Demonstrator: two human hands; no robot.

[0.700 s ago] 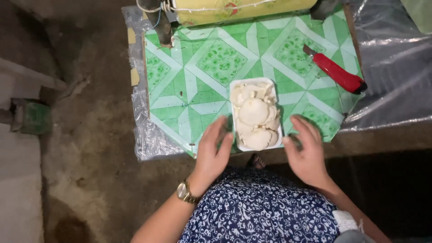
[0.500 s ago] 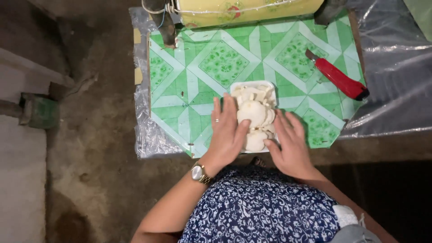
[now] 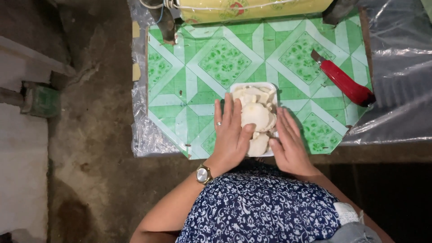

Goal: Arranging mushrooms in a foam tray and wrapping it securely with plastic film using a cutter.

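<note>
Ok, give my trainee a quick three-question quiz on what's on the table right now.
1. True or false: the red-handled cutter lies inside the white tray.
2. Which hand wears a ring: A left, B right, C neither?
3. What fills the tray?

Key:
1. False; it lies apart from the tray, on the green patterned tabletop.
2. A; the left hand has a ring, and a gold watch on that wrist. The right hand shows none.
3. Pale mushrooms, with both hands flat along the tray's sides.
</note>
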